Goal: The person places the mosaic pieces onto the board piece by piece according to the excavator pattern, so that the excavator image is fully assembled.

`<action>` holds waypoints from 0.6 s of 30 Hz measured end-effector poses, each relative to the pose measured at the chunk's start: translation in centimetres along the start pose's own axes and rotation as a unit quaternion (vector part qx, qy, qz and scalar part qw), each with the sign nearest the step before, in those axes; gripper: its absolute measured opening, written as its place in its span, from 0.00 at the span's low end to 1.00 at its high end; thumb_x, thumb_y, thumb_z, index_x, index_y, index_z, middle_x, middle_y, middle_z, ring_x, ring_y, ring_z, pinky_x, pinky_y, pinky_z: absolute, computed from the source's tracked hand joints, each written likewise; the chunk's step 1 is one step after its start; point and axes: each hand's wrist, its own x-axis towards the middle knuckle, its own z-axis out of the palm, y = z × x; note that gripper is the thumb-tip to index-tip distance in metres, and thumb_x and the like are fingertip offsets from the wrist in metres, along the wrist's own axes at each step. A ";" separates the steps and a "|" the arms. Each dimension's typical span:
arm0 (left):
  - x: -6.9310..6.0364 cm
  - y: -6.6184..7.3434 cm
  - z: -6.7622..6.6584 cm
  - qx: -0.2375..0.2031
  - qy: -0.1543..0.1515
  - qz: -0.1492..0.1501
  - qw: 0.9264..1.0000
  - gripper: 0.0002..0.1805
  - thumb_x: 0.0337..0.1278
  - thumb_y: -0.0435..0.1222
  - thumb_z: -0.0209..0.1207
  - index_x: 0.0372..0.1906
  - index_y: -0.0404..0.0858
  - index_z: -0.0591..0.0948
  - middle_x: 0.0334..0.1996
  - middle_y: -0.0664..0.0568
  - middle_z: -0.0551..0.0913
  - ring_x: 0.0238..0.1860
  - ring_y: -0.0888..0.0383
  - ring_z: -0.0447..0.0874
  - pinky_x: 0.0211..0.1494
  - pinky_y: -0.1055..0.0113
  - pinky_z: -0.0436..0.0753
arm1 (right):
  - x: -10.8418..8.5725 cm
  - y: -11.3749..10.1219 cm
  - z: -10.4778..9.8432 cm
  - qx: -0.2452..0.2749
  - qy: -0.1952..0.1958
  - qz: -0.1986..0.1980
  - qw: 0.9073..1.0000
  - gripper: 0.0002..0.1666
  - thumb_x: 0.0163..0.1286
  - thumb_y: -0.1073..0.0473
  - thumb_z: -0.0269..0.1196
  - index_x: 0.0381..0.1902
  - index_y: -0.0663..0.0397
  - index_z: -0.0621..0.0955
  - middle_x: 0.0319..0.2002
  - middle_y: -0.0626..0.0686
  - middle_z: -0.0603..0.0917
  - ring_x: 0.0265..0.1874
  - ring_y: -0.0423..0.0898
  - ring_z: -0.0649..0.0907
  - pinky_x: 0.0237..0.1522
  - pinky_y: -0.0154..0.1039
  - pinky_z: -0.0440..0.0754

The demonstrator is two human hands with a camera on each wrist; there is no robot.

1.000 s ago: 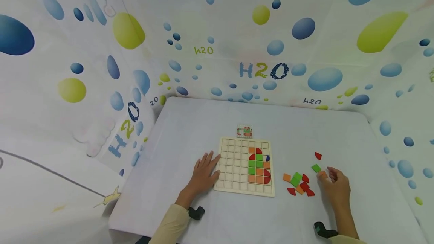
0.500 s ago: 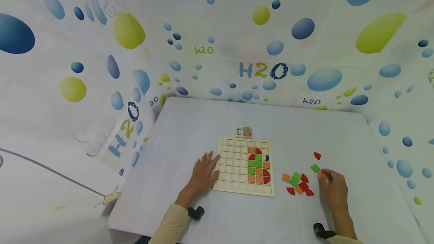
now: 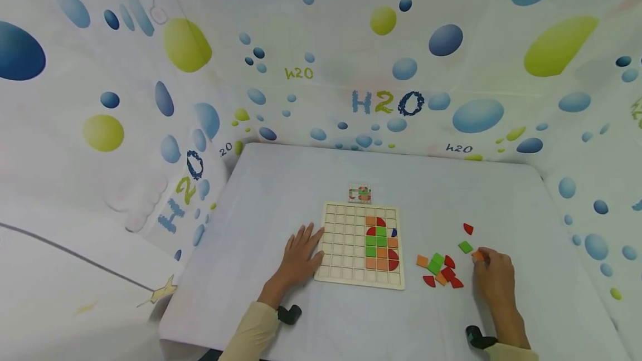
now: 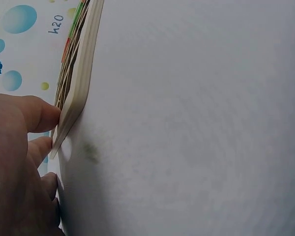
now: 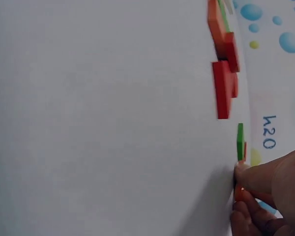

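Observation:
My left hand (image 3: 300,258) lies with its fingers spread, fingertips touching the left edge of a wooden grid board (image 3: 343,244); the left wrist view shows the thumb (image 4: 42,114) against the board's rim. Coloured tiles fill part of the board's right side: orange and green squares, red quarter-rounds and a small blue piece (image 3: 394,233). On the right, my right hand (image 3: 496,277) pinches an orange tile (image 3: 478,255) between thumb and fingers, low at the table. A green square tile (image 3: 465,247) lies just beyond it. In the right wrist view, the fingers mostly hide the orange tile (image 5: 238,194).
Between board and right hand lies a loose cluster of red, green and orange tiles (image 3: 436,263). A red quarter-round (image 3: 468,229) lies farther back. A small pattern card (image 3: 360,194) is just behind the board. White cloth covers the table (image 3: 281,183); a patterned curtain stands behind it.
My right thumb and fingers, earlier apart beside the orange tile, have closed on it. The left hand and the board stay where they were.

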 end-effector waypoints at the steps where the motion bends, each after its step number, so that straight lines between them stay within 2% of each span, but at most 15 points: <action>1: 0.0 0.0 0.0 -0.001 0.000 0.001 1.000 0.35 0.77 0.45 0.51 0.84 0.46 0.62 0.86 0.43 0.52 0.86 0.39 0.43 0.83 0.34 0.45 | 0.1 0.0 -0.1 -0.005 0.002 -0.001 1.000 0.23 0.80 0.65 0.55 0.66 0.77 0.74 0.58 0.77 0.73 0.59 0.73 0.73 0.62 0.71 0.74; 7: 0.0 0.1 0.1 0.002 -0.006 -0.004 1.000 0.35 0.78 0.45 0.51 0.84 0.46 0.62 0.86 0.43 0.52 0.86 0.40 0.43 0.83 0.35 0.45 | 1.1 0.1 -0.4 -0.018 0.009 0.005 1.000 0.22 0.79 0.67 0.56 0.63 0.80 0.74 0.57 0.79 0.72 0.58 0.75 0.72 0.62 0.71 0.74; 13: 0.1 0.2 0.0 0.003 -0.005 -0.003 1.000 0.35 0.78 0.45 0.51 0.84 0.47 0.62 0.86 0.43 0.52 0.86 0.40 0.43 0.83 0.35 0.45 | 3.0 0.5 -0.1 -0.005 0.025 -0.004 1.000 0.22 0.80 0.67 0.55 0.63 0.80 0.75 0.57 0.80 0.72 0.60 0.76 0.72 0.63 0.71 0.73; 18: 0.2 0.2 0.0 0.004 -0.002 -0.004 1.000 0.35 0.77 0.45 0.51 0.84 0.46 0.63 0.86 0.43 0.52 0.86 0.39 0.43 0.83 0.34 0.46 | 4.4 -0.7 0.3 0.012 0.008 0.011 1.000 0.23 0.81 0.64 0.54 0.66 0.78 0.74 0.61 0.80 0.70 0.62 0.76 0.71 0.64 0.70 0.75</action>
